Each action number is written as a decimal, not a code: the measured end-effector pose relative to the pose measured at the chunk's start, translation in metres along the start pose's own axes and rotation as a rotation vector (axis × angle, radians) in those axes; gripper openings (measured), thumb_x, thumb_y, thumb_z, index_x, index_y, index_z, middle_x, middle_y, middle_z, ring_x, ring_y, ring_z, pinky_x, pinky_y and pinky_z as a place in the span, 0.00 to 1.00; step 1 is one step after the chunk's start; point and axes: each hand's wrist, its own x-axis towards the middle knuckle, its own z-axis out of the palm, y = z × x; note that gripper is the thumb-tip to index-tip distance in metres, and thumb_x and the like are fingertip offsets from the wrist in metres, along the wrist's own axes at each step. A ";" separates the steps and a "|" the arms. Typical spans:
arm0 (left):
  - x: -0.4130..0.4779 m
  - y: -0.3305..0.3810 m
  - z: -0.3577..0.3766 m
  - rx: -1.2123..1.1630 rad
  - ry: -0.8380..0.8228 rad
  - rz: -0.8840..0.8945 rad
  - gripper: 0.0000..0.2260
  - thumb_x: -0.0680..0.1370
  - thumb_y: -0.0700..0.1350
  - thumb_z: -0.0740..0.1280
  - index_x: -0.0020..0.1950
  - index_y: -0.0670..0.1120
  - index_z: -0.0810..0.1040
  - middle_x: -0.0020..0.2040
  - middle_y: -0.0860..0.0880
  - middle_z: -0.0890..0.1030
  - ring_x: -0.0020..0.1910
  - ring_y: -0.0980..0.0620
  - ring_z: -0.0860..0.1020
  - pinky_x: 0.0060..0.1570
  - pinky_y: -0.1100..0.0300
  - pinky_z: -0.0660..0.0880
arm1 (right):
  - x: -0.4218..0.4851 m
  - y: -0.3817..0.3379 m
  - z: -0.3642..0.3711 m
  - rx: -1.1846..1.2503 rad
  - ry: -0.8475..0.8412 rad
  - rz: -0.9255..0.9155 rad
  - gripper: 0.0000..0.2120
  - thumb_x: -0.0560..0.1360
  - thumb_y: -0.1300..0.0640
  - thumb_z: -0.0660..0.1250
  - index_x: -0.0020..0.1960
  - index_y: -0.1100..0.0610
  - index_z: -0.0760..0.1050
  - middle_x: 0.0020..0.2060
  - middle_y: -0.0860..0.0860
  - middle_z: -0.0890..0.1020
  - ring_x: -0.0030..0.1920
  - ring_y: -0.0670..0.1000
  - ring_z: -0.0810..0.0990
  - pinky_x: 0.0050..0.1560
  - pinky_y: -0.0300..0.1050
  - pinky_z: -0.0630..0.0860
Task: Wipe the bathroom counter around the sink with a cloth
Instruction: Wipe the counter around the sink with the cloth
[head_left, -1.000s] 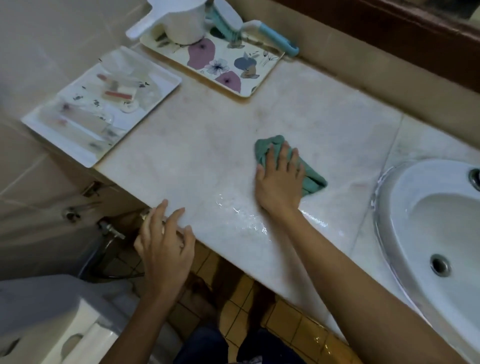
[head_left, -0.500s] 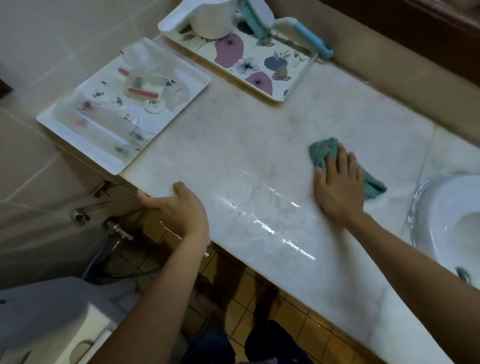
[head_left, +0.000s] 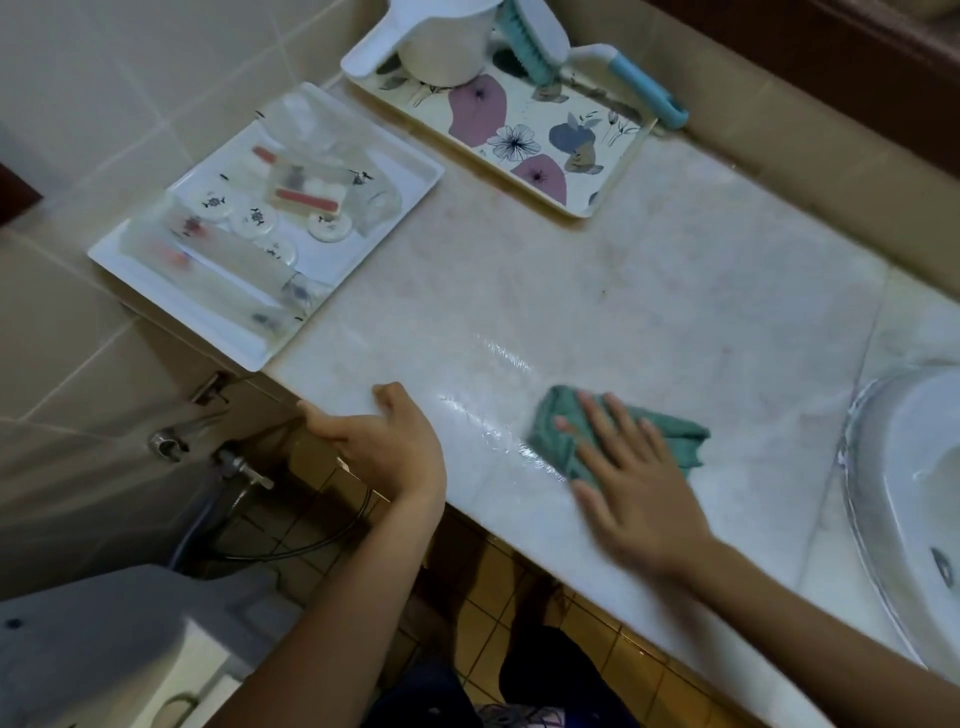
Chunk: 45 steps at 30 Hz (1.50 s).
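A pale marble counter (head_left: 649, 291) runs from the left wall to a white sink (head_left: 914, 499) at the right edge. On it, near the front edge, lies a crumpled green cloth (head_left: 675, 428). My right hand (head_left: 631, 478) lies flat on the cloth with fingers spread, pressing it onto the counter. A wet, shiny streak shows on the marble just left of the cloth. My left hand (head_left: 384, 441) grips the counter's front edge, thumb on top, fingers curled under.
A white tray (head_left: 395, 208) of small toiletries sits at the counter's left end. A floral tray (head_left: 613, 171) at the back holds a white jug (head_left: 441, 41) and a blue-handled brush (head_left: 639, 83). Below the counter are pipes, a hose and yellow floor tiles.
My right hand has slid the cloth toward me, to near the counter's front edge. My left hand, off the counter a second ago, now grips the front edge. The camera has shifted.
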 end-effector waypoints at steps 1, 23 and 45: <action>0.000 0.000 0.000 -0.004 0.002 0.003 0.33 0.77 0.46 0.63 0.78 0.44 0.52 0.68 0.42 0.72 0.57 0.42 0.76 0.48 0.59 0.68 | 0.008 0.022 -0.003 -0.007 0.003 0.074 0.28 0.79 0.44 0.49 0.77 0.50 0.57 0.78 0.51 0.52 0.78 0.55 0.50 0.73 0.59 0.56; 0.002 -0.003 -0.003 -0.129 -0.077 -0.013 0.35 0.75 0.47 0.63 0.78 0.47 0.49 0.71 0.41 0.66 0.54 0.47 0.75 0.50 0.56 0.73 | -0.048 0.074 0.001 0.035 -0.008 0.106 0.28 0.81 0.40 0.44 0.77 0.51 0.56 0.78 0.50 0.53 0.78 0.53 0.50 0.73 0.59 0.55; -0.155 -0.019 -0.001 0.264 -1.097 0.899 0.12 0.75 0.36 0.67 0.53 0.51 0.80 0.64 0.53 0.70 0.62 0.59 0.68 0.49 0.83 0.59 | -0.203 0.023 0.039 0.208 0.193 0.869 0.25 0.79 0.41 0.48 0.75 0.37 0.53 0.78 0.43 0.50 0.78 0.48 0.47 0.74 0.57 0.46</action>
